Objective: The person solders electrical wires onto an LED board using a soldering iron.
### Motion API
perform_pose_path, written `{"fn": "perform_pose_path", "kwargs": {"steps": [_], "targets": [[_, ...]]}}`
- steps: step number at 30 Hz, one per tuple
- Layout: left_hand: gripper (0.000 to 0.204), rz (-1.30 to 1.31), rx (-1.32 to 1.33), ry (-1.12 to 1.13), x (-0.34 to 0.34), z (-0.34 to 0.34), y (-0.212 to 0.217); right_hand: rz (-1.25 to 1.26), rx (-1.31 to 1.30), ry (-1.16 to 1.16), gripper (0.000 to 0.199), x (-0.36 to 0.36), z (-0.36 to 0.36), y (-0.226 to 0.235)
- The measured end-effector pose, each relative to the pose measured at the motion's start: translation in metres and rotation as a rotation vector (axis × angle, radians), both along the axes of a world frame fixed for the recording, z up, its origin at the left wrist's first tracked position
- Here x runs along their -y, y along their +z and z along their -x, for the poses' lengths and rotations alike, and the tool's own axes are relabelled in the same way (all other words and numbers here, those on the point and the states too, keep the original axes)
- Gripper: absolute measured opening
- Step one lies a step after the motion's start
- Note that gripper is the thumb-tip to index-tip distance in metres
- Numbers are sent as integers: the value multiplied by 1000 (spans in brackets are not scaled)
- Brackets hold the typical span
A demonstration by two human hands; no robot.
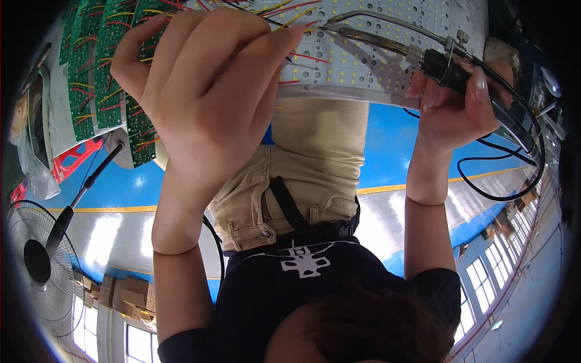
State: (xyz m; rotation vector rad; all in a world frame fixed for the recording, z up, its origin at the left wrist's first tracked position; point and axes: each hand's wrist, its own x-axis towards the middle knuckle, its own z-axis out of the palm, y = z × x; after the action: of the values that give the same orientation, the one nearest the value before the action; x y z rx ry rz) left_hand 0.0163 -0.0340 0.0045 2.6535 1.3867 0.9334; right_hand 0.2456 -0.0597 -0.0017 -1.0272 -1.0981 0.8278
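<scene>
My right hand (457, 109) is wrapped round the black handle of a soldering iron (437, 65). A thin curved metal feed tube (393, 21) is clamped beside the iron's shaft, and its end meets the iron's tip over the white LED board (348, 75). Close to that tip, my left hand (203, 91) pinches a thin wire (310, 25) between thumb and fingers. Several red, yellow and black wires run out around the left hand, which hides part of them. Small yellowish LEDs and round holes cover the white board.
Green circuit boards (82, 60) with short coloured wires lie left of my left hand. A black cable (502, 196) loops down from the iron at the right. A standing fan (39, 260) is at the lower left, near a red plastic stool (75, 158).
</scene>
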Motion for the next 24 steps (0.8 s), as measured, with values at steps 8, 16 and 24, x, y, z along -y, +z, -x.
{"fn": "perform_pose_path", "kwargs": {"steps": [8, 16, 24], "targets": [[23, -9, -9, 11, 0, -1, 1, 6, -5, -1, 7, 0, 0, 0], [24, -91, 93, -66, -6, 7, -13, 16, 26, -90, 8, 3, 5, 3], [22, -74, 56, -68, -7, 8, -11, -26, 31, -72, 9, -1, 7, 5]]}}
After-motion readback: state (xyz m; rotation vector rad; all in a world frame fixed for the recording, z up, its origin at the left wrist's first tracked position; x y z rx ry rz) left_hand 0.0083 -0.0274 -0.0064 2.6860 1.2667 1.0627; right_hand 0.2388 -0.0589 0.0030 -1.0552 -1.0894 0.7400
